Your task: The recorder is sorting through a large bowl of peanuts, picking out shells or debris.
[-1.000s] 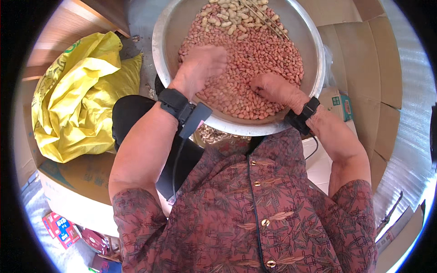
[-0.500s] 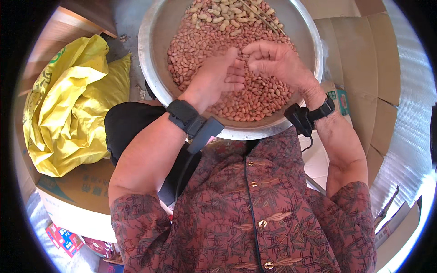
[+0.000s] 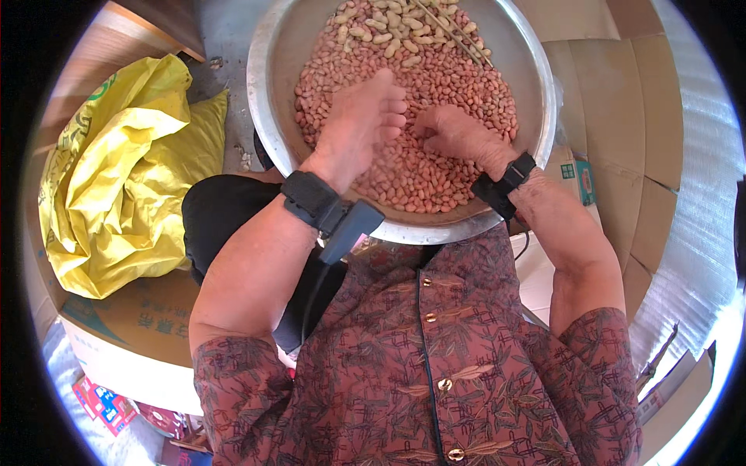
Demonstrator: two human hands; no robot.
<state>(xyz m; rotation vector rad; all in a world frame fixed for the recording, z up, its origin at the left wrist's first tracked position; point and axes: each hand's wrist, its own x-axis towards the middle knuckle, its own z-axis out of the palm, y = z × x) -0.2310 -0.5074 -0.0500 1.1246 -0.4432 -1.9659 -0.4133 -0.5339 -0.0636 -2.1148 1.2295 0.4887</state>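
A wide metal basin (image 3: 435,234) rests in front of my body, holding a thick layer of shelled reddish peanuts (image 3: 423,182). Whole peanuts in pale shells (image 3: 392,27) are heaped at its far side. My left hand (image 3: 360,120) hovers over the left part of the kernels, its fingers curled in and its thumb raised; whatever it holds is hidden. To its right, my right hand (image 3: 460,136) is lower, back upward, with fingers drawn together against the kernels. Their tips are hidden, so I cannot make out what is between them.
Two thin sticks (image 3: 454,33) lie across the basin's far part. A crumpled yellow sack (image 3: 128,179) sits at left on a cardboard box (image 3: 148,318). Flattened cardboard (image 3: 614,109) and silvery sheeting (image 3: 691,210) line the right side. Wristbands with dark devices circle both wrists.
My right hand has moved down and toward me, its fingers closing in on the kernels. My left hand has shifted slightly left, and the hands are a little farther apart.
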